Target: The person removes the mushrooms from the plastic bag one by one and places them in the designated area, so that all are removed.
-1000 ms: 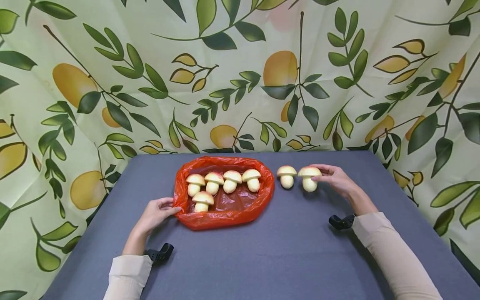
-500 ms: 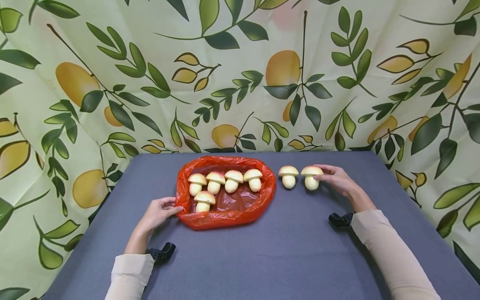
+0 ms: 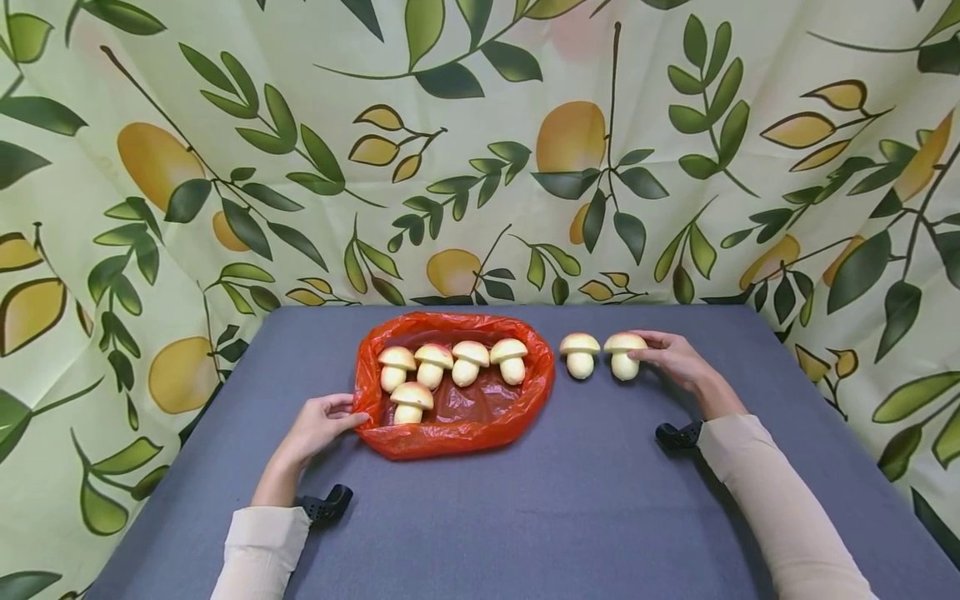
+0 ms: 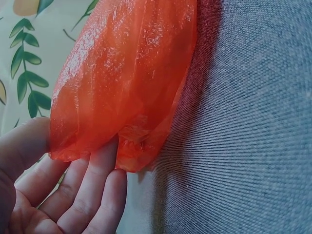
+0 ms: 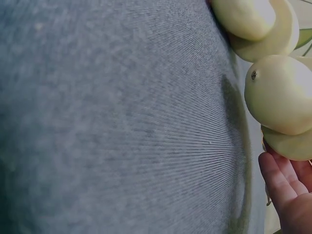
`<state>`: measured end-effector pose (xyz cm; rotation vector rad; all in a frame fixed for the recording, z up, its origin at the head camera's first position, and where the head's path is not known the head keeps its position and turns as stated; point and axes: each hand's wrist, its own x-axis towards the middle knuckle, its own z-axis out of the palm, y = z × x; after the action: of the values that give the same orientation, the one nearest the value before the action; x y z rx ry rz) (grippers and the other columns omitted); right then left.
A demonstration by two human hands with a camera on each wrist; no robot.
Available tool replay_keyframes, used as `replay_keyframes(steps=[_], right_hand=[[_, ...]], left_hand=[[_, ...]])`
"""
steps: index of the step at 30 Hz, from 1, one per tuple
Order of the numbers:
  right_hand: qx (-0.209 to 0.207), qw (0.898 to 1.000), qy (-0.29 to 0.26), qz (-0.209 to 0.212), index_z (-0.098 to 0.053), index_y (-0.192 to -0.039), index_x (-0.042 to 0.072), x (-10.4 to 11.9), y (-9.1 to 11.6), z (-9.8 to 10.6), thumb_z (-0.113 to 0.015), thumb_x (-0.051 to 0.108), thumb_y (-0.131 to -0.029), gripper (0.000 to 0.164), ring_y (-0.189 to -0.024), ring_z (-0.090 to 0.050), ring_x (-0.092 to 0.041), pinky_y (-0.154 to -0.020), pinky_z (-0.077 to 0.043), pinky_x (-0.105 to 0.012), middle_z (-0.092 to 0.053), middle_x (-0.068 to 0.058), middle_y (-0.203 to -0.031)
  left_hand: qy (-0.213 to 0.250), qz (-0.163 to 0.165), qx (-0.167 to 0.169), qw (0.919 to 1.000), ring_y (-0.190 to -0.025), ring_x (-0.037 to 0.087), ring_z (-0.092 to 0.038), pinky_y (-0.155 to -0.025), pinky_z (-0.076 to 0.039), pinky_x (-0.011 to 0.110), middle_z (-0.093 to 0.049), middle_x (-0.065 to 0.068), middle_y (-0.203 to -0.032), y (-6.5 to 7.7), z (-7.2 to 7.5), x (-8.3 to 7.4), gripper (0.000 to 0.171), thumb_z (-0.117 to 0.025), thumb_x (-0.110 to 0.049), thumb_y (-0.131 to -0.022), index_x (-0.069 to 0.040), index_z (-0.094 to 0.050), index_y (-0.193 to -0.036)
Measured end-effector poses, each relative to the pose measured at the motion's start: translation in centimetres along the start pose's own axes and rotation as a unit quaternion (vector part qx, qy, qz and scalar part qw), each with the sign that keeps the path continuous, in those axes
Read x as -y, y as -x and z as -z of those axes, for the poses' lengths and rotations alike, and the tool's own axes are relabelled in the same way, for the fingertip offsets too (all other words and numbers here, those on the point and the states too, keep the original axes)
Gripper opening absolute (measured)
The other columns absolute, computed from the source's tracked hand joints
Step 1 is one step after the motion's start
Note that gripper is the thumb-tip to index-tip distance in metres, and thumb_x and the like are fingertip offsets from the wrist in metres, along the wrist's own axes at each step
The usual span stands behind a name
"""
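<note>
Widely apart, reaching forward from cream sleeves (image 3: pixel 783 492) across a gray table (image 3: pixel 480 525): with the left hand (image 3: pixel 321 423), pinching the side of a red bag (image 3: pixel 465 442) holding five mushrooms (image 3: pixel 471 351); with the right hand (image 3: pixel 681 360), angled inward, grasping the outermost mushroom (image 3: pixel 622 342) to the bag's right, near another mushroom (image 3: pixel 580 342).

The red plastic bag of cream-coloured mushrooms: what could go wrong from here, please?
The thin, shiny red plastic bag might slide if the left hand tugs its edge, perhaps disturbing the five cream, round-capped mushrooms inside. The matching mushroom pinched by the right hand could slip, or knock the lone cream mushroom beside it.
</note>
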<state>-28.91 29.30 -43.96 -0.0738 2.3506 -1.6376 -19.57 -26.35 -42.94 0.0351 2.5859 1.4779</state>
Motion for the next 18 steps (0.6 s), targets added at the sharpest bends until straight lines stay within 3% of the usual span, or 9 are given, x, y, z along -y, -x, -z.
replay_keyframes(steps=[18], right_hand=[[0.026,1.000,0.004,0.001,-0.030,-0.146,-0.009,0.04,-0.96,-0.18,-0.062,0.018,-0.092,0.068,-0.090,-0.054,0.013,-0.083,-0.045,-0.012,-0.056,0.031,-0.094]], left_hand=[[0.007,-0.002,0.001,1.0000,-0.076,-0.011,-0.060,-0.070,-0.049,0.014,-0.072,0.023,-0.105,-0.21,0.07,0.20,0.041,-0.069,-0.010,-0.087,0.014,-0.058,-0.118]])
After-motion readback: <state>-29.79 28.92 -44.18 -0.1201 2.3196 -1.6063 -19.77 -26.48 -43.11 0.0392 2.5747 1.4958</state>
